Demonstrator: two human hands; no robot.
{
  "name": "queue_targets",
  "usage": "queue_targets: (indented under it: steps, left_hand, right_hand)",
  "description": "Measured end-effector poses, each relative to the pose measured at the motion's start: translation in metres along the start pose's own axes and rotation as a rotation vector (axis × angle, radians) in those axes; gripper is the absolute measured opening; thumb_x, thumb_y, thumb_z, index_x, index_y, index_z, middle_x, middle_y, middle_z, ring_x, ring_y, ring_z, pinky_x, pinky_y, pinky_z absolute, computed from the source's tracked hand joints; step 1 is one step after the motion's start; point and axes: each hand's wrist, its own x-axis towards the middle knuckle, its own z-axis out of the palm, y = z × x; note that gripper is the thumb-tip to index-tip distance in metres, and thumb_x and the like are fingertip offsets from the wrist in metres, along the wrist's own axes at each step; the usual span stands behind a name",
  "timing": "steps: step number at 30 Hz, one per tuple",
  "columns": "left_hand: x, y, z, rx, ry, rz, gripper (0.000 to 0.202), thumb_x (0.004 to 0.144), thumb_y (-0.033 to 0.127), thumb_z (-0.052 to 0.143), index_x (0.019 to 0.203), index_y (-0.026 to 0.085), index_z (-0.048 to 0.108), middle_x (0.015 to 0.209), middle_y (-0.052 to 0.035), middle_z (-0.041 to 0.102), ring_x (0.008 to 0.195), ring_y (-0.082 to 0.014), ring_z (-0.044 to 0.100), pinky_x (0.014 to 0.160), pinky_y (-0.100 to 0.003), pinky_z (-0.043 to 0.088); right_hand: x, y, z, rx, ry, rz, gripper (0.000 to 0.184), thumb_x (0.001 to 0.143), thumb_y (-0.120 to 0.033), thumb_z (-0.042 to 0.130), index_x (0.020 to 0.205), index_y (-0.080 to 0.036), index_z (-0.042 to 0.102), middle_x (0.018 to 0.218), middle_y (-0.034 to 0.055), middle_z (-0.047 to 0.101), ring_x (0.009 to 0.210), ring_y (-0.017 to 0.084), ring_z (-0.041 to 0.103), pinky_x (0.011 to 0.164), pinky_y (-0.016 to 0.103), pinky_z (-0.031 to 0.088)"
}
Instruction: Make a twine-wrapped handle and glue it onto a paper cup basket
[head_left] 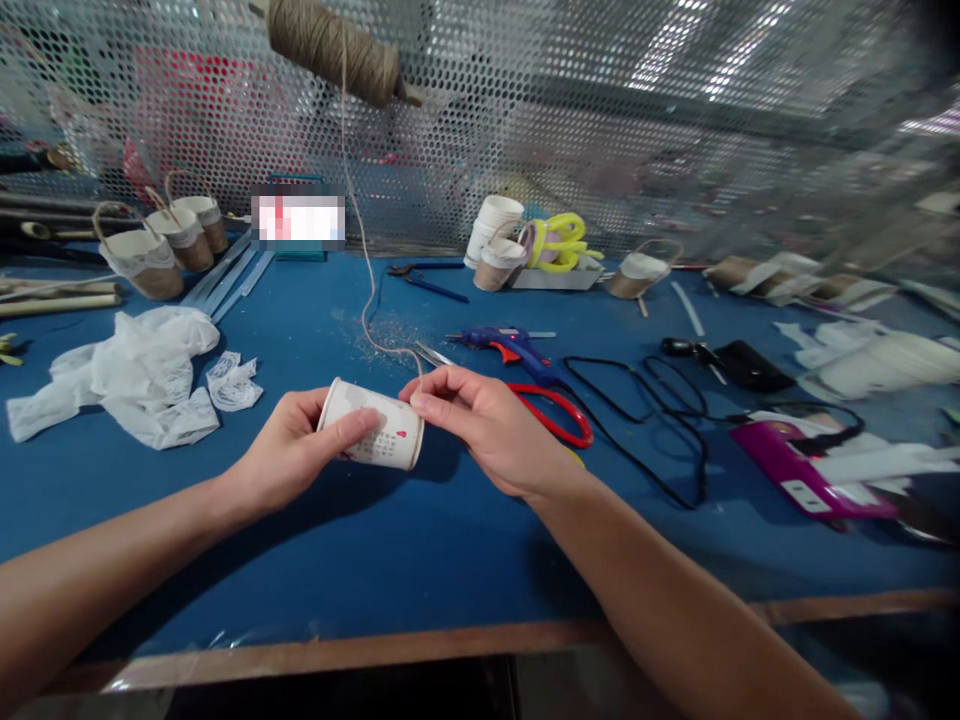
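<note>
My left hand [304, 440] is closed around a white printed paper cup [382, 450], which lies on its side in the air just above the table. With thumb and fingers pinched, my right hand [472, 415] holds the end of a thin twine [369, 300] at the cup's right end. That twine runs up to a brown twine spool [334, 50] hung on the mesh. Behind my right hand are a blue glue gun [506, 343] and red-handled scissors [559, 415], their blades partly hidden.
Crumpled white lace [150, 375] lies left, near several wrapped cups with handles [142, 265]. Pliers [431, 280], stacked white cups [495, 225] and a tray [559, 275] stand behind. A black cable [637, 450] and purple power strip [806, 475] lie right.
</note>
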Motion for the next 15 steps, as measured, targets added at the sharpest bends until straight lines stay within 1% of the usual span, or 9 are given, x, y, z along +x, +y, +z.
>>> queue_targets:
  steps: [6,7,9,11,13,15]
  left_hand:
    - [0.0,0.0,0.003,-0.112,0.004,-0.04,0.014,0.068,0.028,0.067,0.072,0.014,0.068,0.064,-0.0006,0.068,0.054,-0.0087,0.057,0.054,-0.017,0.046]
    - [0.001,0.001,0.003,-0.128,0.014,-0.04,0.013,0.068,0.027,0.067,0.071,0.014,0.067,0.064,0.0,0.068,0.054,-0.008,0.057,0.053,-0.016,0.045]
    - [0.002,0.002,0.004,-0.15,0.059,-0.031,0.013,0.068,0.027,0.067,0.07,0.014,0.067,0.064,0.0005,0.067,0.054,-0.0072,0.057,0.053,-0.015,0.045]
    - [0.003,0.004,0.005,-0.164,0.12,-0.02,0.014,0.069,0.027,0.067,0.072,0.013,0.067,0.065,0.0,0.068,0.056,-0.0074,0.057,0.054,-0.015,0.045]
    - [0.004,0.005,0.005,-0.173,0.173,-0.017,0.016,0.069,0.028,0.067,0.074,0.013,0.067,0.066,-0.0004,0.068,0.056,-0.0076,0.058,0.055,-0.015,0.046]
    - [0.003,0.005,0.004,-0.179,0.203,-0.021,0.017,0.068,0.028,0.067,0.074,0.012,0.067,0.066,-0.0004,0.068,0.056,-0.0074,0.058,0.054,-0.015,0.046]
  right_hand:
    - [0.001,0.003,0.0,-0.053,-0.001,-0.023,0.015,0.074,-0.029,0.058,0.076,-0.015,0.054,0.081,0.003,0.058,0.073,0.011,0.054,0.071,0.027,0.044]
    - [0.002,0.003,0.0,-0.082,0.016,-0.039,0.016,0.074,-0.031,0.058,0.078,-0.015,0.054,0.082,0.0036,0.058,0.074,0.012,0.054,0.071,0.028,0.045]
    - [0.002,0.001,-0.002,-0.174,0.095,-0.088,0.019,0.076,-0.033,0.057,0.08,-0.015,0.053,0.083,0.0043,0.059,0.075,0.013,0.055,0.071,0.028,0.045]
    - [0.0,-0.002,-0.003,-0.276,0.154,-0.125,0.02,0.078,-0.035,0.054,0.077,-0.015,0.053,0.078,0.0041,0.06,0.071,0.013,0.056,0.068,0.029,0.046]
    - [-0.003,-0.005,-0.002,-0.343,0.127,-0.131,0.021,0.08,-0.035,0.051,0.074,-0.015,0.053,0.072,0.0039,0.06,0.066,0.013,0.056,0.063,0.028,0.046]
    - [-0.008,-0.008,0.0,-0.371,0.035,-0.115,0.02,0.08,-0.032,0.05,0.072,-0.014,0.055,0.069,0.0041,0.06,0.064,0.013,0.057,0.059,0.027,0.046]
